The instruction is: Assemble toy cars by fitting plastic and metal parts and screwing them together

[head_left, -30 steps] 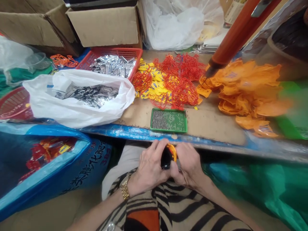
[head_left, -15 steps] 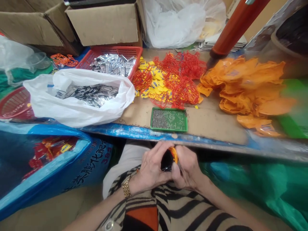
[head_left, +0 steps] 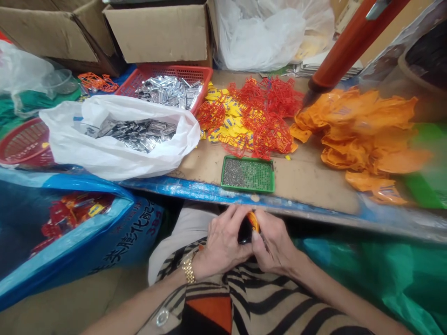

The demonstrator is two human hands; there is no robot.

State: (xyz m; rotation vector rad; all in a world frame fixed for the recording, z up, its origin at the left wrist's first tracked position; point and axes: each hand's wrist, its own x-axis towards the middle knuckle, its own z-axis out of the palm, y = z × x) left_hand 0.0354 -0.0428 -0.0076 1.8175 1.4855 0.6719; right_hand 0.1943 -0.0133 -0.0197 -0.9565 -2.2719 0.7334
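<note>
Below the table's front edge, my left hand (head_left: 223, 242) and my right hand (head_left: 274, 244) are pressed together over my lap, both closed round a small black and orange part (head_left: 248, 228). Most of that part is hidden by my fingers. A gold watch sits on my left wrist. Nearest on the table is a green tray (head_left: 247, 174) of tiny metal pieces. Behind it lie a pile of red plastic frames (head_left: 265, 116) mixed with yellow pieces and a heap of orange plastic pieces (head_left: 363, 125).
A white bag (head_left: 115, 153) of silver metal pieces and a red basket (head_left: 167, 88) of the same sit at left. Cardboard boxes (head_left: 157, 32) stand behind. A blue sack (head_left: 63, 232) with red parts is at lower left. An orange-red pole (head_left: 345, 42) slants at upper right.
My hands have stayed together on the small part, with slight finger shifts. The view has drifted a little to the left and down.
</note>
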